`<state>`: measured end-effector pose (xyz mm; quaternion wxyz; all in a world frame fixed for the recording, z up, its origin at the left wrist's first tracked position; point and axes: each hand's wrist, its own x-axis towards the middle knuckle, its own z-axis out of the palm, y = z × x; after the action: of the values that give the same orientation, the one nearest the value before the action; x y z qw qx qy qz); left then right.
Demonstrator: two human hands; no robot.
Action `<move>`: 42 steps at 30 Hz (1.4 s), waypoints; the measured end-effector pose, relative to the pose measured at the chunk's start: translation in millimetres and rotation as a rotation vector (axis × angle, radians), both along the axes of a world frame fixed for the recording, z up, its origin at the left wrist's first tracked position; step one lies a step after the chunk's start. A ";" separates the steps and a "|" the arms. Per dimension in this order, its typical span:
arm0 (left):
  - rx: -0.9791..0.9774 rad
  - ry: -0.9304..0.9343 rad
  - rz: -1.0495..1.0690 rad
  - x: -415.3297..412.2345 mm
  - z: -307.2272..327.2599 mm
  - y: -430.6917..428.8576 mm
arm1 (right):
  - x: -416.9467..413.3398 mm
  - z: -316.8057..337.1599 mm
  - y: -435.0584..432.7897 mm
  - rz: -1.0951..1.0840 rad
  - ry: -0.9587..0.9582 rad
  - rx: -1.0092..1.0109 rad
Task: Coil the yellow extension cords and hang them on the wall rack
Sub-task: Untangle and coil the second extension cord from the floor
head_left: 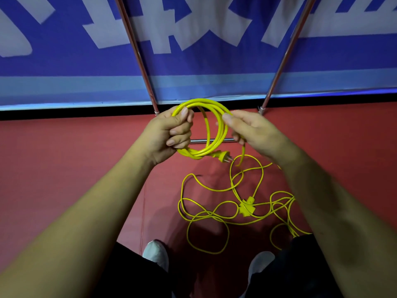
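Yellow extension cord being coiled above the red floor

A coil (198, 154) of several yellow loops is being held upright in mid-air, in front of the metal rack tubes (137, 52). Its left side is being gripped by the left hand (169, 134), fingers curled tightly around the bundled strands. Its right side is being pinched between the thumb and fingers of the right hand (253, 130). A yellow plug (223, 157) is sticking out at the coil's lower right. From the right hand a strand is hanging down to the loose cord (214, 253), which is lying in tangled loops on the floor (64, 158) with a yellow multi-outlet socket (247, 206) in their midst. Two light shoes (155, 252) are being shown at the near edge, and a blue banner (193, 67) with white characters is hanging behind the tubes.
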<state>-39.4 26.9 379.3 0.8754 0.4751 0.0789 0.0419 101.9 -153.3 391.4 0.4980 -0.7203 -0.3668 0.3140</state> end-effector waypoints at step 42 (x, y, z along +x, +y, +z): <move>0.645 0.495 -0.565 -8.2 1.1 -19.9 | -20.9 -4.3 -0.4 0.480 -0.584 -0.311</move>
<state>-47.6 7.0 380.4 0.6159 0.7203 0.1356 -0.2888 81.0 -153.7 387.1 0.1705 -0.7399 -0.5986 0.2552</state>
